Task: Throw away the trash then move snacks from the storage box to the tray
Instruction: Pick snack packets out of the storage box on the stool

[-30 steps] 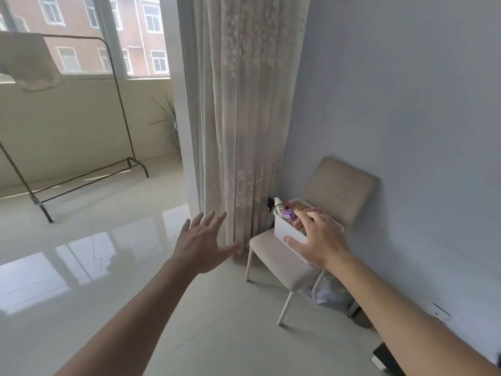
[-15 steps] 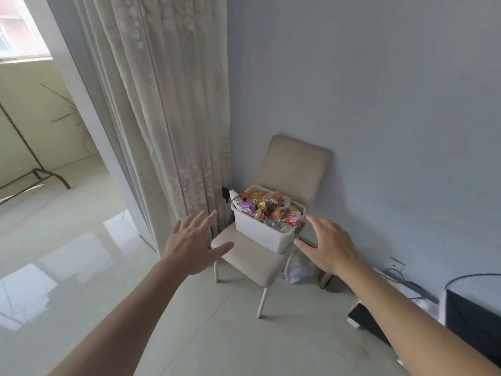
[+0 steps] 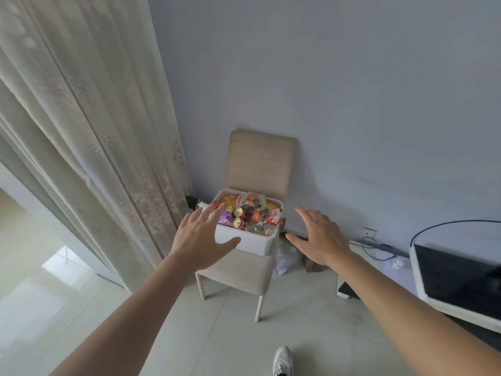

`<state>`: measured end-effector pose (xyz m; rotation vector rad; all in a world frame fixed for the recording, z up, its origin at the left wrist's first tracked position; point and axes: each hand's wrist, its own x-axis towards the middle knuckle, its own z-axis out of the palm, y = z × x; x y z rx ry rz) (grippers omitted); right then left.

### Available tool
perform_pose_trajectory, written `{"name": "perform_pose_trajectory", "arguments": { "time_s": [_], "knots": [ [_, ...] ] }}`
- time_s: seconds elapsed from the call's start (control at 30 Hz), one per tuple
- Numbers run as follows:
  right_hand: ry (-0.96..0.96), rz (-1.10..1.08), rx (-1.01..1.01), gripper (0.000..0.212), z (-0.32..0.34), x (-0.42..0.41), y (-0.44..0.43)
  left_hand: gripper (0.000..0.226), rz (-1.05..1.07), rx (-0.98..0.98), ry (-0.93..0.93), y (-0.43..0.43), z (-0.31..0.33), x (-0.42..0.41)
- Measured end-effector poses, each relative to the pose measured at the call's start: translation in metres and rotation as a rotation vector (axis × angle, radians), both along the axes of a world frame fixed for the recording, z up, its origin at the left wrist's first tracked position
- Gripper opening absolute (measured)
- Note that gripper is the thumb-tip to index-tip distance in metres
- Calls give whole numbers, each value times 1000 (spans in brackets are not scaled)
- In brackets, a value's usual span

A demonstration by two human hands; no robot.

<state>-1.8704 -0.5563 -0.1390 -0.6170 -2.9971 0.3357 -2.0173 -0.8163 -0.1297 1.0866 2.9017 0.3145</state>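
**Both hands out at the snack box**

The white storage box [image 3: 257,244] sits on the seat of a beige chair [image 3: 261,158] mid-frame, backed up against the grey wall. It's packed to the rim with colourful wrapped snacks [image 3: 250,213]. The left hand [image 3: 199,240] is wide open with fingers spread, overlapping the box's left side, though I can't tell if it actually touches. The right hand [image 3: 320,240] is spread too, palm facing in, just right of the box and clear of it. A cream curtain [image 3: 95,131] fills the left of the frame. There's a pale crumpled thing [image 3: 284,260] on the floor by the chair, maybe a plastic bag.
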Motion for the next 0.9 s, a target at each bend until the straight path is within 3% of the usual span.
{"name": "perform_pose_trajectory", "arguments": {
  "time_s": [0.2, 0.47, 0.67, 0.9],
  "knots": [
    [-25, 10, -23, 80, -15, -39, 11, 96, -8, 68, -72, 22, -18, -30],
    [3, 7, -70, 76, -56, -112, 50, 85, -5, 5, -133, 46, -55, -93],
    [18, -27, -216, 74, -102, -175, 97, 74, -31, 16, -222, 114, -76, -162],
    [-44, -55, -346, 76, -154, -244, 148, 77, -31, -51, -336, 187, -104, -238]
  ]
}}
